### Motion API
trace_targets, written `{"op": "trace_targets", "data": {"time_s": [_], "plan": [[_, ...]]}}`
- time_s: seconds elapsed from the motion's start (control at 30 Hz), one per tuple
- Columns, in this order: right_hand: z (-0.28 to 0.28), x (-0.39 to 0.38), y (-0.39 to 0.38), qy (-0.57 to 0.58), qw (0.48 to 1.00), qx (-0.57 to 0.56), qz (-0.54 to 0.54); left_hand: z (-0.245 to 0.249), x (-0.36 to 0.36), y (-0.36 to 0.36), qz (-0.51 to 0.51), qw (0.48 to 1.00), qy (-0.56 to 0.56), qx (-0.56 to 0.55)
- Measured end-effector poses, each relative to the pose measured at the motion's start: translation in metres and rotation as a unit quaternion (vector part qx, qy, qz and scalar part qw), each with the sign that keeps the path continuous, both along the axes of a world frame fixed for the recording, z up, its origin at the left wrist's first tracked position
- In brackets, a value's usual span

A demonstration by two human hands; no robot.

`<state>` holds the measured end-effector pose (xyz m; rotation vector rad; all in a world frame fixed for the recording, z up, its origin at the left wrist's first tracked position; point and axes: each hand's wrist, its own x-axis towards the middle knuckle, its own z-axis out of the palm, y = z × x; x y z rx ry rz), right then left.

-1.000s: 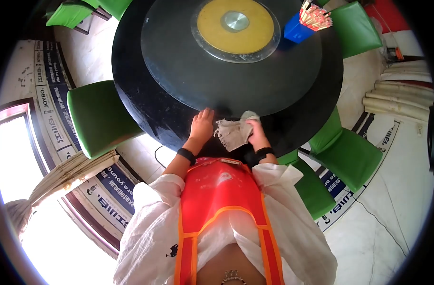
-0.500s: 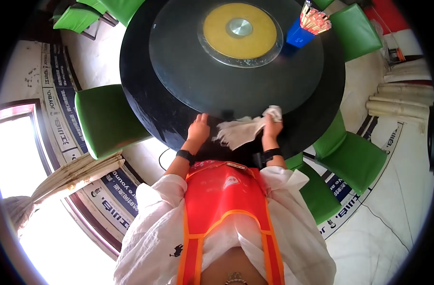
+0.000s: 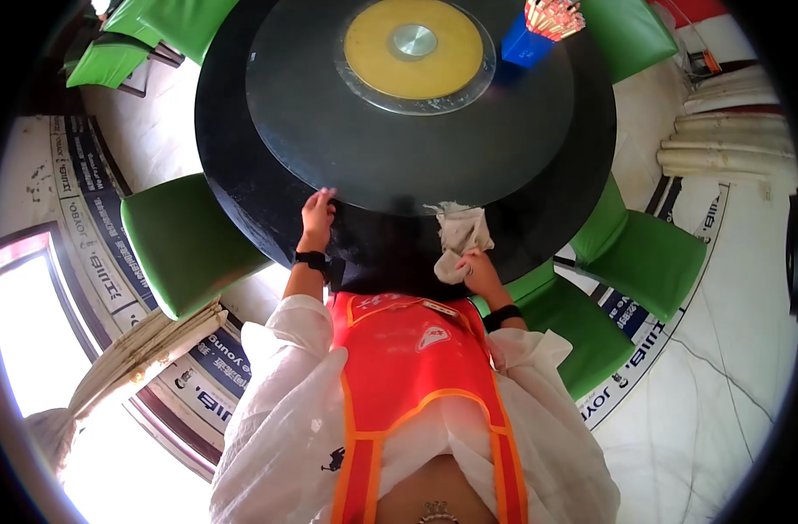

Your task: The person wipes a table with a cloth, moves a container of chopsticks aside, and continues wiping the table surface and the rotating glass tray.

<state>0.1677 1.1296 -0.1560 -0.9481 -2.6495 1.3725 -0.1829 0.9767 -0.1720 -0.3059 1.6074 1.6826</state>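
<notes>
A crumpled pale cloth [image 3: 462, 234] hangs from my right hand [image 3: 481, 272], whose fingers are closed on its lower end. The cloth spreads over the table's near black border, its far end at the rim of the dark turntable [image 3: 399, 170]. To the left, my left hand [image 3: 317, 220] is at the turntable's near-left rim, with loosely bent fingers apart and nothing visible in them. Both wrists wear dark bands.
The round black table [image 3: 228, 148] carries a yellow disc [image 3: 377, 57] at its centre. A blue box [image 3: 525, 45] of red-and-white wrapped sticks stands at the back right. Green chairs [image 3: 185, 240] surround the table, including one close by on the right [image 3: 569, 327].
My right hand has drawn the cloth nearer my body, and the cloth now points away from me. My left hand has shifted left to the turntable's rim, its fingers more bent. The view has shifted slightly.
</notes>
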Motion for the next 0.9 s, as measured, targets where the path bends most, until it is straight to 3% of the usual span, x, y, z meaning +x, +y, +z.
{"op": "trace_targets", "data": {"time_s": [0.2,0.3,0.4,0.47,0.6,0.73,0.9], "plan": [[0.009,0.029,-0.045,0.006,0.996,-0.050,-0.067,-0.006,-0.011,0.003,-0.007,1.000,-0.020,0.009],[0.013,0.039,-0.047,-0.045,0.985,-0.073,-0.149,-0.007,-0.006,0.003,-0.012,1.000,-0.003,0.007],[0.018,0.039,-0.041,-0.031,0.984,-0.022,-0.175,-0.016,-0.001,0.005,-0.045,0.998,0.042,-0.004],[0.022,0.035,-0.033,-0.007,0.975,0.101,-0.197,-0.012,0.007,0.008,-0.053,0.997,0.045,-0.020],[0.035,0.018,-0.021,0.039,0.968,0.138,-0.205,-0.008,0.027,0.015,-0.032,0.999,0.016,-0.001],[0.043,-0.003,-0.018,0.046,0.981,0.120,-0.143,-0.018,0.046,0.020,-0.056,0.997,0.044,-0.004],[0.033,-0.022,-0.014,0.032,0.993,0.050,-0.100,0.000,0.058,0.029,-0.169,0.985,0.015,-0.036]]}}
